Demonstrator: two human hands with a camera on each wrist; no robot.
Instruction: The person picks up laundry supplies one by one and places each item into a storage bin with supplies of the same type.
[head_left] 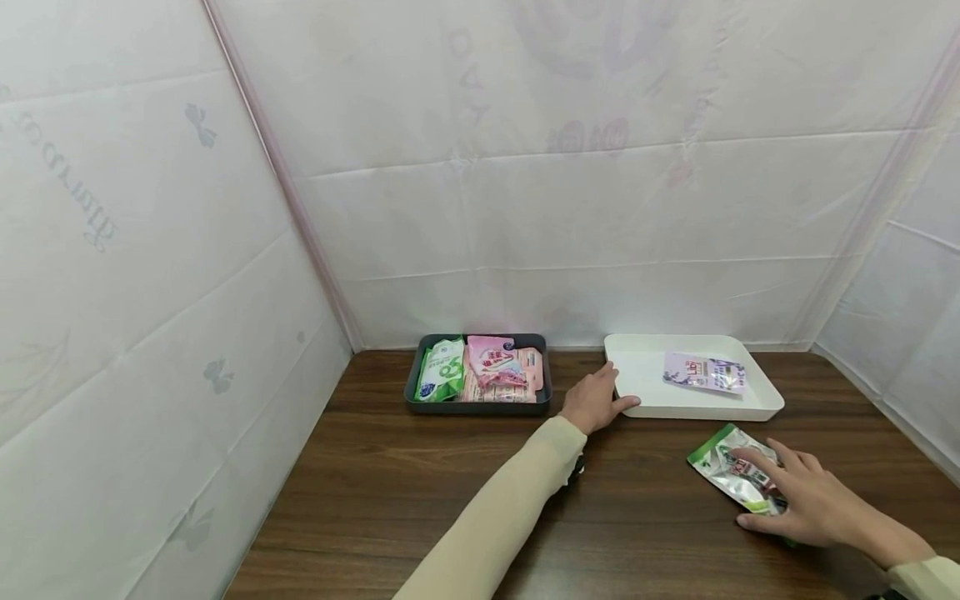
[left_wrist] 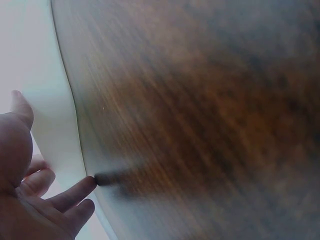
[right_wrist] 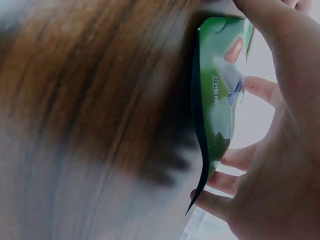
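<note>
A white tray (head_left: pixel 697 412) stands at the back right, with a pale purple pouch (head_left: pixel 705 373) lying in it. My left hand (head_left: pixel 595 400) rests against the tray's near left corner, fingers along its left side and thumb by the front wall. In the left wrist view its extended fingertips meet the outer wall. A silver and green pouch (head_left: pixel 731 475) lies at the table's right front, partly hidden by my right hand (head_left: pixel 813 500). This hand arches over it with spread fingers. In the right wrist view, fingertips touch the pouch's face and edge.
A dark grey tray (head_left: pixel 480 408) stands at the back left, holding a green and white pouch (head_left: pixel 442 371) and several pink packets (head_left: pixel 495 362). The wood-grain table (head_left: pixel 420 483) is enclosed by white sheet walls (head_left: pixel 480 208) at the back and both sides.
</note>
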